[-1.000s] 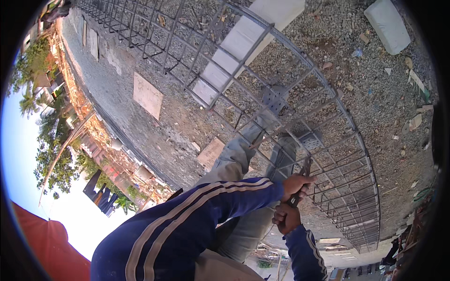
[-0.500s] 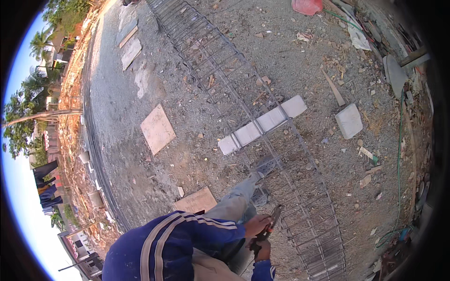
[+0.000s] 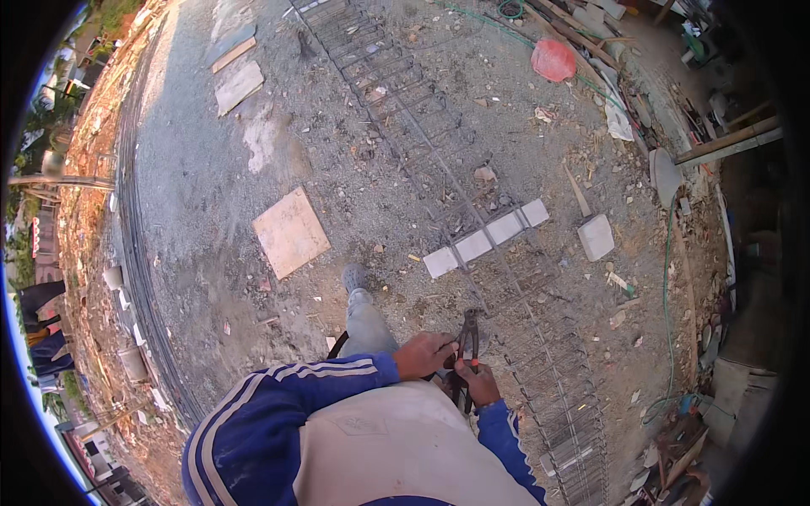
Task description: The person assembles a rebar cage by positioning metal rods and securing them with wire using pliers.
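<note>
A pair of dark end-cutting pincers with orange-red on the handles points away from me, jaws outward. My right hand is closed round the handles. Curled fingers bring my left hand right against the pincers' left side; what it pinches, if anything, is hidden. Something dark hangs between the two hands, too shadowed to name. Just beyond and to the right runs a long rebar cage, lying diagonally on the ground. A pale block bar lies crosswise at the cage, its surface crossed by the bars.
Left of the cage lies a square board, with more boards farther off. At right are a pale block, a red container and a green hose. Long dark bars run along the left. Rubble covers the gravel.
My view has swung and my body has straightened. Both hands moved up from the cage's side, closer together, and the pincers turned to point away. One leg now shows farther left.
</note>
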{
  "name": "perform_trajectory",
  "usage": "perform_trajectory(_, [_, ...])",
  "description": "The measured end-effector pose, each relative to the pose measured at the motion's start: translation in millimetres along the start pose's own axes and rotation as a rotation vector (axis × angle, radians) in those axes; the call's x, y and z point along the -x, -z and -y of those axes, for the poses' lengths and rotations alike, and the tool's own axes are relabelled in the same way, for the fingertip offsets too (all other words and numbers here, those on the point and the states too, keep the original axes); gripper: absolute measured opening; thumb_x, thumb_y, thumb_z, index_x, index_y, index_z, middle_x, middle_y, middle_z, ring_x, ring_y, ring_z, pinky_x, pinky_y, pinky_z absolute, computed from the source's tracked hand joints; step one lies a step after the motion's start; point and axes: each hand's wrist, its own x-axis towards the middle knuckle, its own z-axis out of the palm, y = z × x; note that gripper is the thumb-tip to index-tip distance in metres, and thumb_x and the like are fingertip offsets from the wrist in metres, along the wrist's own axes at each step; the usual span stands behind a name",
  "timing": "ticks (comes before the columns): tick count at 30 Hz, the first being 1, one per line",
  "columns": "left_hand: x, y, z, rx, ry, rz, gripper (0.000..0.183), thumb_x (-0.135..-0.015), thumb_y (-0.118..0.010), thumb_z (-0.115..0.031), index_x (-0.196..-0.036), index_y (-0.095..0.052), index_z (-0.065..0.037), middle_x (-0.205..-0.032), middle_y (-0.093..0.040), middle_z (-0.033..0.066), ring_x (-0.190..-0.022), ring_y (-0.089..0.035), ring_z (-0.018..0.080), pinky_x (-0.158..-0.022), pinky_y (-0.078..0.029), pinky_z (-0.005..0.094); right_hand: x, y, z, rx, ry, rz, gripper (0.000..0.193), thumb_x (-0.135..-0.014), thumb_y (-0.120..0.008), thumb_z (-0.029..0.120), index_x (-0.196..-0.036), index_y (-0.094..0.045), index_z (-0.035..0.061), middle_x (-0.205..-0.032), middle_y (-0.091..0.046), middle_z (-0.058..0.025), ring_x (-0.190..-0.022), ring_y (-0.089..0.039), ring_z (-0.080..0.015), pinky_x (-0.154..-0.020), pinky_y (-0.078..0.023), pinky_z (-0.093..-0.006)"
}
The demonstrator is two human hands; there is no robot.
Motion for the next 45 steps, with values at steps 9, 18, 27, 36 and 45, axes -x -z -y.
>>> perform_trajectory(9, [88.8,266.0,45.9,0.014,-0.119,-0.091,0.024,-0.094,-0.052,-0.021,-0.086,-0.059,0.0,-0.074,-0.06,0.0191,-0.072,-0.061,0.0364,-0.064,-0.047,0.0421,-82.9,-207.4,166.1,-0.254,0.107,0.224,0.024,-0.089,-0.064,0.02,-0.095,-0.064,-0.0032,-0.082,-0.068,-0.0091,-0.076,-0.067,-0.0174,-0.073,-0.054,-0.0311])
perform_trajectory(18, [21.2,392.0,48.0,0.164,0.0,-0.022,0.024,-0.097,-0.051,-0.018,-0.093,-0.061,0.004,-0.079,-0.067,0.0115,-0.074,-0.064,0.018,-0.068,-0.05,0.0308,-152.4,-261.9,265.6,-0.239,0.168,0.092,0.024,-0.081,-0.07,0.011,-0.097,-0.059,-0.0028,-0.083,-0.067,-0.009,-0.075,-0.067,-0.0176,-0.072,-0.054,-0.0304])
perform_trajectory(27, [-106.6,525.3,66.2,0.364,0.139,-0.041,0.026,-0.099,-0.049,-0.023,-0.094,-0.059,0.001,-0.078,-0.065,0.0071,-0.071,-0.061,0.012,-0.068,-0.049,0.0281,-341.1,-262.7,353.0,-0.552,0.019,0.016,0.023,-0.078,-0.068,0.011,-0.091,-0.059,-0.0052,-0.081,-0.066,-0.0121,-0.065,-0.067,-0.021,-0.062,-0.055,-0.0347])
perform_trajectory(36, [-233.3,637.5,55.0,0.426,0.482,0.142,0.028,-0.099,-0.048,-0.027,-0.09,-0.058,-0.002,-0.078,-0.062,0.0068,-0.074,-0.059,0.0141,-0.077,-0.048,0.0297,-505.5,-208.0,415.8,0.197,-0.124,-0.441,0.045,-0.069,-0.064,0.031,-0.103,-0.064,0.0023,-0.093,-0.067,-0.0212,-0.092,-0.065,-0.0366,-0.081,-0.05,-0.0431])
perform_trajectory(45, [-342.2,730.5,136.4,0.413,0.815,0.419,0.025,-0.097,-0.049,-0.024,-0.087,-0.058,-0.003,-0.075,-0.063,0.0081,-0.072,-0.061,0.0174,-0.073,-0.049,0.0318,-644.3,-188.7,369.2,-0.269,-0.507,-0.768,0.049,-0.065,-0.07,0.032,-0.103,-0.066,0.0013,-0.088,-0.068,-0.0202,-0.084,-0.067,-0.0337,-0.076,-0.052,-0.0408])
